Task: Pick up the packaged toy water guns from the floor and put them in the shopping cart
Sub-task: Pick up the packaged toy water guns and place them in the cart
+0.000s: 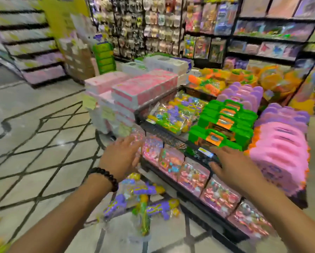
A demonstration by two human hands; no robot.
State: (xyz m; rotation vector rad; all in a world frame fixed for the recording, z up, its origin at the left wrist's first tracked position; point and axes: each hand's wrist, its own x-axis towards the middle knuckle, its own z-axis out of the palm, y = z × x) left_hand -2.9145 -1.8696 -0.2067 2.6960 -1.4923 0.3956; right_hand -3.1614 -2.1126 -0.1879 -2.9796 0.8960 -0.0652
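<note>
1. Two bare forearms reach forward from the bottom edge; the left wrist wears a dark beaded bracelet [105, 178].
2. The left hand [123, 156] is spread, fingers straight and relaxed, holding nothing, raised in front of the corner of the display rack [173, 141].
3. The right hand [231, 164] is also wide, fingers extended, holding nothing, over the front edge of the rack's middle tier, just beside the green and orange boxes [224, 128].
4. The packaged toy water guns [143, 201], purple and yellow in clear wrapping, lie in a loose pile on the tiled floor [43, 143], below the left hand and against the base of the rack.
5. More bagged water guns [173, 114] lie on the rack's middle tier; pink packets [193, 172] line its lower tier.
6. The picture is motion-blurred, so fine detail is unclear.
</note>
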